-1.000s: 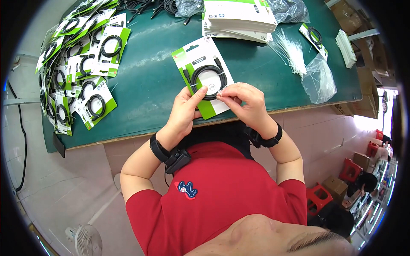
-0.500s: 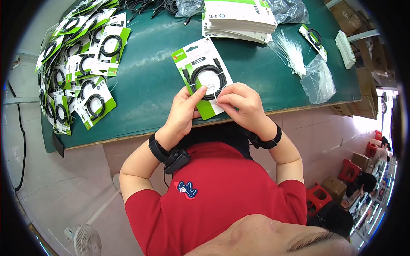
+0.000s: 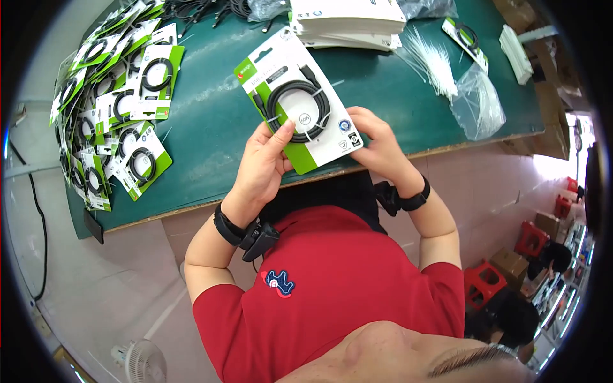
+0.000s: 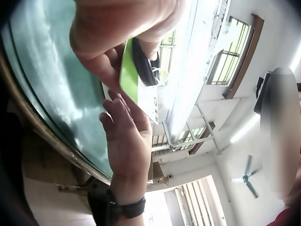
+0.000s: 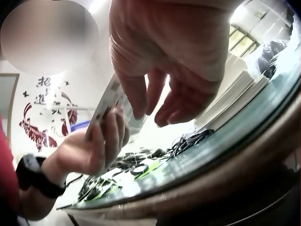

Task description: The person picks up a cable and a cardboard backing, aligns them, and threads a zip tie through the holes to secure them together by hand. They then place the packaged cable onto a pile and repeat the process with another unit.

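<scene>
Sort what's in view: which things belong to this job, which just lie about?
Likely part of the job:
held cable card
carded cables
card stack
white ties
loose black cables

Likely just lying about:
fan
red stools
cardboard box

1. Backing card (image 3: pixel 300 102): printed cardboard, smooth, slight sheen.
2. Coiled cable (image 3: pixel 323 105): black plastic, smooth, low sheen.
3. Loose ties (image 3: pixel 435 69): white plastic, smooth.
4. Bag (image 3: pixel 477 107): clear plastic film, crinkled, glossy.
5. Tabletop (image 3: pixel 211 115): green, smooth, glossy; edge (image 5: pixel 225 169) brown, wood-like.
6. Shirt (image 3: pixel 357 274): red cloth, matt.
</scene>
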A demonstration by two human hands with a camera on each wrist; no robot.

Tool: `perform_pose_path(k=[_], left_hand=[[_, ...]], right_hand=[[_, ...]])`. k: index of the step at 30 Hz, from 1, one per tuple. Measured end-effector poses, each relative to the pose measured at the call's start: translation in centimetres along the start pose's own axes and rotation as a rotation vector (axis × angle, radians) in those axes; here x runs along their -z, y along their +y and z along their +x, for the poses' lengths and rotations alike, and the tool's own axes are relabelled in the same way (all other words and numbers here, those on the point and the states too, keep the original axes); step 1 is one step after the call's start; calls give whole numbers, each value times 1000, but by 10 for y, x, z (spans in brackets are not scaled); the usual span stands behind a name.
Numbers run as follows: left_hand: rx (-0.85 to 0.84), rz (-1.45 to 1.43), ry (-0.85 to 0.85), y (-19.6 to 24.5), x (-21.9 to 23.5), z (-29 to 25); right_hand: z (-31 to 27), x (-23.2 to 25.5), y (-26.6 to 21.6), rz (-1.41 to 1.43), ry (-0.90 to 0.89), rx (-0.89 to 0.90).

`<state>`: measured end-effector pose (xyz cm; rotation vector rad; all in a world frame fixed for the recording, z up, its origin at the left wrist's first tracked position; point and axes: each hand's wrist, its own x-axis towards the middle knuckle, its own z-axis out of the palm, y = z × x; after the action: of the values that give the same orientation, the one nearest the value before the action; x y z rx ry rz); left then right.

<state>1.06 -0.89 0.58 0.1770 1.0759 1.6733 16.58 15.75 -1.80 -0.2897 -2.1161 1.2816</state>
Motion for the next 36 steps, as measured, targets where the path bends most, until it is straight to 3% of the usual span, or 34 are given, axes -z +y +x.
perform_pose_path(k=[1, 6, 9, 14, 18, 21, 23, 26, 34, 36], left_hand=[[-10, -1, -15, -1, 0, 1], [-14, 15, -72, -5, 7, 1], [81, -61, -61, -1, -2, -7], [64, -79, -64, -1, 1, -3], [49, -44, -57, -4, -1, -2], [80, -64, -74, -2, -5, -1], [90, -72, -83, 1, -4, -1], [233, -189, -148, 3, -1, 0], [254, -187, -172, -4, 7, 1], [207, -133, -161, -6, 11, 2]], right_hand=[[-3, -5, 3, -30, -92, 73], [-3, -6, 0, 14, -79, 134], [-4, 1, 3, -222, -169, 241], [-8, 6, 13, -273, -196, 179], [-2, -3, 11, -112, -55, 283], [-1, 4, 13, -148, -187, 268], [2, 6, 13, -197, -188, 317], [5, 7, 13, -299, -190, 386], [6, -1, 14, -309, -135, 470], [1, -2, 17, -298, -186, 362]])
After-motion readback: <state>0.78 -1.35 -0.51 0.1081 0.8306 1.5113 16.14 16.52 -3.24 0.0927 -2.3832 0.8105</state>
